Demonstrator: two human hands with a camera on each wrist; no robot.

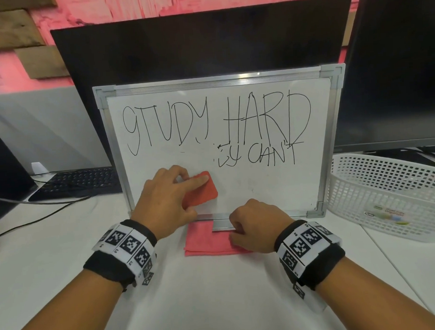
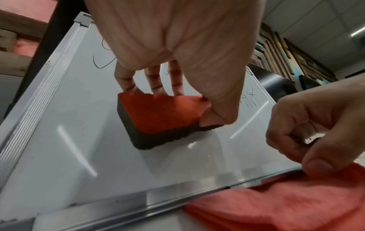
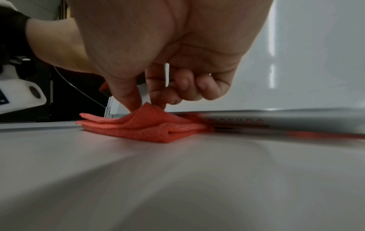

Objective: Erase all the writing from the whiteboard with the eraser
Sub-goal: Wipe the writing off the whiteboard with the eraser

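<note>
A silver-framed whiteboard (image 1: 262, 187) leans against a dark monitor, with black writing "STUDY HARD" (image 1: 217, 120) on top and "CAN'T" (image 1: 270, 153) below. The lower left of the board is wiped. My left hand (image 1: 168, 194) grips the red eraser (image 1: 202, 190) and presses its dark felt side against the board's lower left; in the left wrist view the eraser (image 2: 160, 115) sits between thumb and fingers. My right hand (image 1: 254, 225) pinches a folded pink cloth (image 1: 207, 242) lying at the board's bottom edge; the right wrist view shows the cloth (image 3: 146, 123) raised between thumb and forefinger.
A white mesh basket (image 1: 387, 194) stands on the table to the right. A black keyboard (image 1: 80, 182) and cables lie to the left. Dark monitors (image 1: 394, 69) rise behind and to the right. White tabletop (image 1: 217, 289) stretches in front of the board.
</note>
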